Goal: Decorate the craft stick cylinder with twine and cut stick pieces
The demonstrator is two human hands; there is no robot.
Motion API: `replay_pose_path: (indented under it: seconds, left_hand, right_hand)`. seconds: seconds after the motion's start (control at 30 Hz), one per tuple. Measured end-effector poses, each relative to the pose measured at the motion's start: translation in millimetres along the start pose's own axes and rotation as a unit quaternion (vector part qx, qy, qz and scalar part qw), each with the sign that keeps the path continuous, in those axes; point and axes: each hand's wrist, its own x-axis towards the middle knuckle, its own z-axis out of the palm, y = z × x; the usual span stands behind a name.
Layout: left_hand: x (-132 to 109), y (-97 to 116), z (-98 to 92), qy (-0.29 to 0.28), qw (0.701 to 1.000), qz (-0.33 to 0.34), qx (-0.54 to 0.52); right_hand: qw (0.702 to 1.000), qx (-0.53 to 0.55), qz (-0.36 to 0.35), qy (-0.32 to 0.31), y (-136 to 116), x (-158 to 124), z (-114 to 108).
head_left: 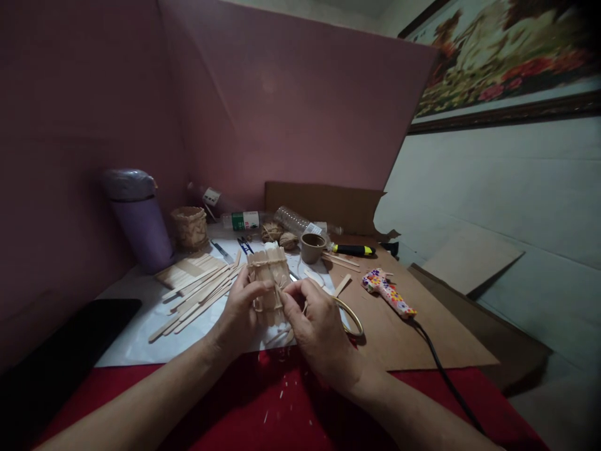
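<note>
My left hand (241, 305) is closed round the left side of a small craft-stick cup (267, 266), its thumb lying across the front. Pale wooden sticks stand side by side to form the cup's wall, with twine-like bands round its top and lower part. At the cup's right front, my right hand (317, 329) pinches something thin between thumb and forefinger; its kind is too small to tell. Loose craft sticks (201, 297) fan out left of my left hand. Behind my right hand lies a gold-coloured ring (354, 319), partly hidden.
A flowered glue gun (387, 294) with a black cord lies on cardboard (436, 341) at right. Farther back are a brown pot (312, 249), a yellow-black cutter (354, 250), twine balls (271, 232), plastic bottles (298, 220), a twine-covered pot (189, 227) and a purple bin (143, 232).
</note>
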Motion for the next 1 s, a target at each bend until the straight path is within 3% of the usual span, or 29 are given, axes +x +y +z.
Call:
replay_pose_path:
  seconds: [0.4,0.63,1.0]
  left_hand:
    - [2,1,-3.4,-0.024,0.999,-0.014,-0.025]
    - [1,5,-3.7,-0.031,0.996,-0.069,-0.053]
    - [2,6,-7.3,-0.04,0.997,-0.063,-0.029]
  right_hand:
    - [1.0,0.004,0.009,-0.025,-1,0,-4]
    - [1.0,0.004,0.007,-0.027,-3,5,-12]
    - [0.99,-0.068,-0.048,-0.114,-10,6,-20]
